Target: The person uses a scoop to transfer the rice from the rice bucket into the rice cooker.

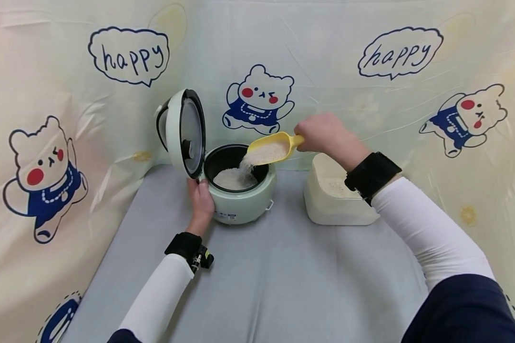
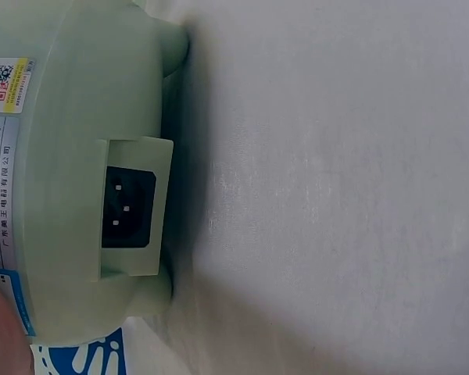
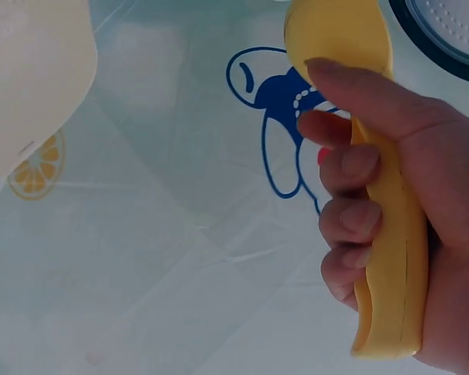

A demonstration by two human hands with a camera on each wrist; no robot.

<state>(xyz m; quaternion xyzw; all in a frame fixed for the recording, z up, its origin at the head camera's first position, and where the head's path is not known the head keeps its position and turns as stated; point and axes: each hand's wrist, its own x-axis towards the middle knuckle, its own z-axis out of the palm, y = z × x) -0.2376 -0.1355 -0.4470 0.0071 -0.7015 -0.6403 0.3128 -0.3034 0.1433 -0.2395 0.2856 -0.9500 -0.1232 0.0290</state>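
Note:
In the head view my right hand (image 1: 326, 136) grips a yellow scoop (image 1: 293, 141), fingers wrapped round its handle (image 3: 395, 258) in the right wrist view. The scoop tilts left over the light green rice cooker (image 1: 240, 209), and white rice (image 1: 266, 152) spills from its lip. More rice (image 1: 233, 179) is heaped inside the cooker's dark pot. The cooker's lid (image 1: 184, 133) stands upright on the left. My left hand (image 1: 201, 202) rests with extended fingers against the cooker's left side below the lid; only a bit of skin shows in the left wrist view.
A cream rice bin (image 1: 326, 205) holding rice stands right of the cooker, partly behind my right wrist. Grey cloth (image 1: 300, 281) covers the table. A printed curtain (image 1: 322, 57) hangs close behind. The cooker's power socket (image 2: 129, 207) faces the left wrist camera.

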